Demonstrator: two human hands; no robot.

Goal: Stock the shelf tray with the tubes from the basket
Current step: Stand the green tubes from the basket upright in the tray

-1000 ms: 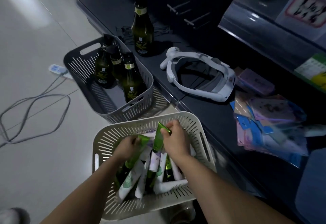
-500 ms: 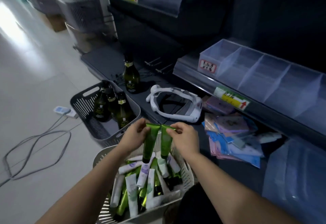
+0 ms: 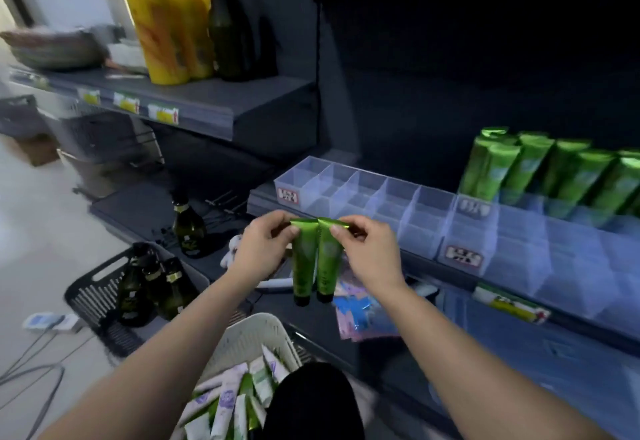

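My left hand (image 3: 265,247) pinches the crimped top of a green tube (image 3: 304,263). My right hand (image 3: 370,249) pinches the top of a second green tube (image 3: 327,263). Both tubes hang side by side, black caps down, in front of the clear divided shelf tray (image 3: 367,194). The tray's near compartments hold nothing. Several green tubes (image 3: 540,173) stand in the tray's compartments at the far right. Below my arms, the white basket (image 3: 249,339) holds several white and green tubes (image 3: 228,401).
A dark basket (image 3: 93,294) with dark bottles (image 3: 152,287) sits on the floor at left. One bottle (image 3: 188,228) stands on the low shelf. Coloured packets (image 3: 360,308) lie under the tray. Yellow packs (image 3: 169,20) fill the upper shelf. Cables (image 3: 34,367) trail across the floor.
Both hands lifted a green tube each out of the white basket and raised them to the level of the shelf tray. My view swung up and right towards the shelf.
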